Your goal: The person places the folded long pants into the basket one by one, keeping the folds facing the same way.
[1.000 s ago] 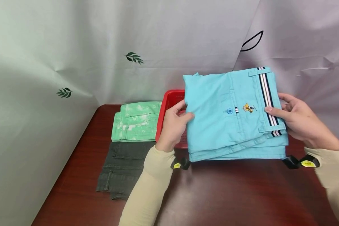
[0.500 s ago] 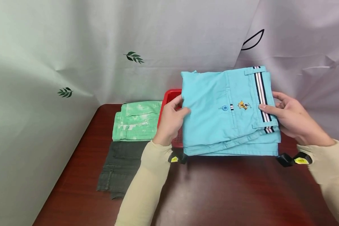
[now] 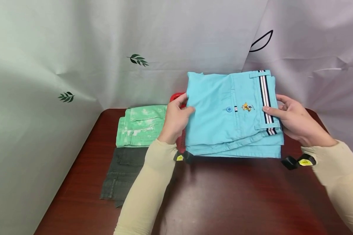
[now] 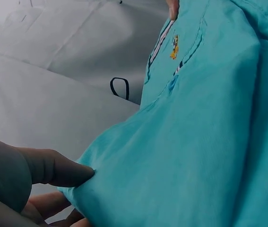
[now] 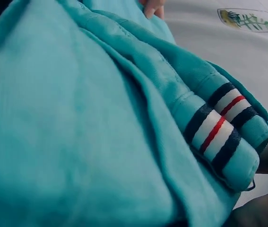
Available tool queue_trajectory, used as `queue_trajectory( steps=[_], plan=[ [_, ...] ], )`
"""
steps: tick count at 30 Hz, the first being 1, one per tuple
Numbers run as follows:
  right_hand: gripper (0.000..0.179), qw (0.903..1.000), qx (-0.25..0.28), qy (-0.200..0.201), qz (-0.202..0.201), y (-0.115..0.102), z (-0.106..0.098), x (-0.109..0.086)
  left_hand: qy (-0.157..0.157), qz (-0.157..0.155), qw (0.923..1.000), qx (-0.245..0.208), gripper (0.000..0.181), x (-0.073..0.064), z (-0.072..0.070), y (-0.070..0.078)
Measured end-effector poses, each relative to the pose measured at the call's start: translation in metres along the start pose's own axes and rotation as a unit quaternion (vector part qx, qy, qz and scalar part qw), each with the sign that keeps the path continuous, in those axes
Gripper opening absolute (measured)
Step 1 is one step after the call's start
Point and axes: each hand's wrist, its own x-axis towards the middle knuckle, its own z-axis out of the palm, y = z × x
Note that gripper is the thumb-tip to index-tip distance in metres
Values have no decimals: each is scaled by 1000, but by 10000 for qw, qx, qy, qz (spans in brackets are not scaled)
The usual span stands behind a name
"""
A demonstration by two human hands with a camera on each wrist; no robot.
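Note:
Folded turquoise trousers (image 3: 214,120), with a striped waistband, a button and a small embroidered figure, are held up above the table between both hands. My left hand (image 3: 176,119) pinches their left edge, thumb on top and fingers beneath, as the left wrist view shows. At the waistband end my right hand (image 3: 297,119) grips them, its thumb lying across the striped band (image 5: 214,135). Behind the trousers a red basket (image 3: 177,95) is mostly hidden, so its contents cannot be seen.
Left of the basket lie folded green tie-dye trousers (image 3: 144,125) on the dark red table (image 3: 223,195). Folded dark grey trousers (image 3: 125,173) lie just in front of them. A pale curtain (image 3: 106,49) hangs behind the table.
Both hands have carried the turquoise trousers to the left and slightly upward in the head view, covering more of the red basket. The grip looks the same.

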Motion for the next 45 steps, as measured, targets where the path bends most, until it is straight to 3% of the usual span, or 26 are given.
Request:
queue_trajectory(
  steps=[5, 13, 25, 34, 45],
  plan=[
    [78, 10000, -61, -71, 18, 0, 1, 2, -65, 130, 9994, 311, 53, 6, -3, 1],
    [89, 9976, -657, -165, 134, -1, 2, 4, -165, 170, 9970, 731, 53, 13, -8, 1],
    [86, 9969, -711, -339, 54, 5, 3, 8, -322, -83, 9941, 1028, 55, 21, -12, -2],
    [85, 9893, -1405, -382, 72, 12, 5, 12, -351, -267, 9885, 1443, 59, 24, -15, -6],
    [85, 9792, -1976, -448, 62, 18, 10, 18, -404, -243, 9823, 1812, 59, 28, -18, -11]
  ],
)
